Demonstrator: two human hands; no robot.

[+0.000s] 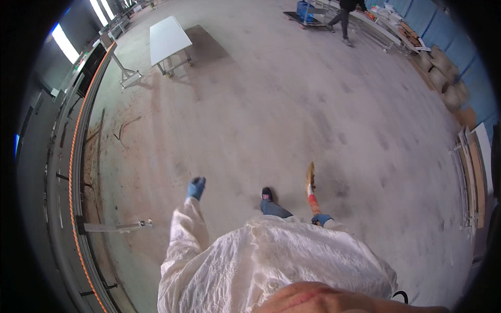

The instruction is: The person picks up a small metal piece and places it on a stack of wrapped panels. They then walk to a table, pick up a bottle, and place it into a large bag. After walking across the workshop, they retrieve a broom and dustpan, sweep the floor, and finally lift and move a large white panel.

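My left hand (pixel 196 188), in a blue glove with darker fingertips, swings out in front of me over the grey floor. Its fingers are curled in, and nothing shows in them. At my right side, my right hand (pixel 322 219), gloved in blue too, grips a long-handled brush (pixel 314 203). The handle has red and orange parts, and the brush's flat yellow-brown end (pixel 310 177) points away from me, clear of the floor. White loose sleeves cover both my arms. One dark shoe (pixel 267 194) shows ahead of my body.
Along the left runs a long machine frame with an orange coiled cord (pixel 73 156) and a jutting metal arm (pixel 117 227). A white-topped wheeled table (pixel 169 39) stands ahead. Far right, a person (pixel 344 21) walks by a cart (pixel 305 20). Panels (pixel 476 172) and rolls (pixel 441 78) line the right wall.
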